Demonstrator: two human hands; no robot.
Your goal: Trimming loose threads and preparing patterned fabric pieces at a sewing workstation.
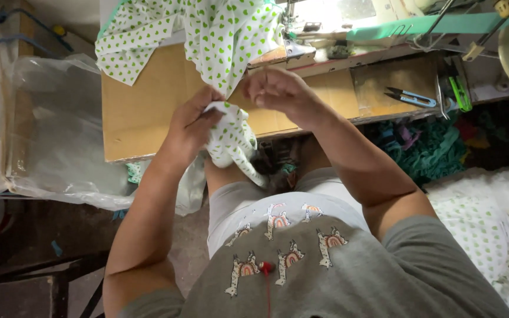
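L hand (191, 126) fingers clamped on white cotton fabric w/ green heart print (231, 140), bunched just off front edge of brown wooden counter (142, 103). R hand (281, 93) fingers pinched together just beside it, above the counter. Blue thread snips (410, 97) lie well apart.

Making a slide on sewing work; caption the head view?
Left hand grips heart-print cloth; right hand pinches near it.

Wooden worktable (142, 112), dim concrete floor (187, 247)

White fabric (231, 138), green heart print; blue-handled snips (410, 98); grey shirt (325, 277), possibly rainbow motifs.
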